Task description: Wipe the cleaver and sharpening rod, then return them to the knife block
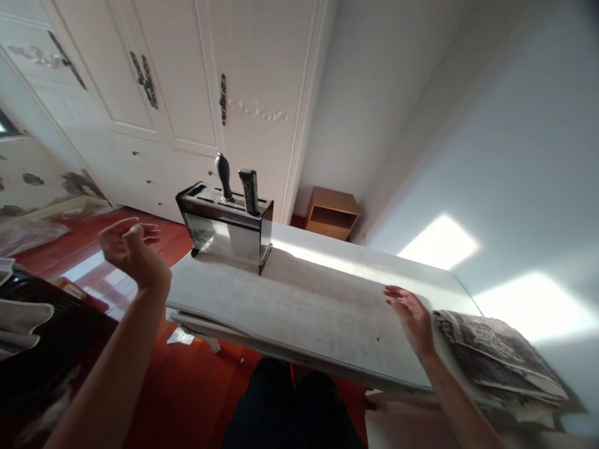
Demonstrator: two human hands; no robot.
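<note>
A knife block [224, 221] with black edges and clear or shiny side panels stands at the left end of the white table [318, 312]. Two handles rise from its slots: a rounded, ribbed black handle [223, 174], and a flatter black knife handle [249, 190]. To the left of the block, past the table's edge, my left hand [133, 249] is raised with loosely bent fingers apart and nothing in it. My right hand [412, 315] hovers over the right part of the table, open, its fingers slightly curved and holding nothing. Neither hand touches the block.
Folded patterned cloth or paper [500, 352] lies at the table's right end by the wall. Behind stand a white wardrobe [262, 75] and a small wooden cabinet [333, 209]. A dark box-like object [42, 318] with pale cloth sits at the lower left on the red floor.
</note>
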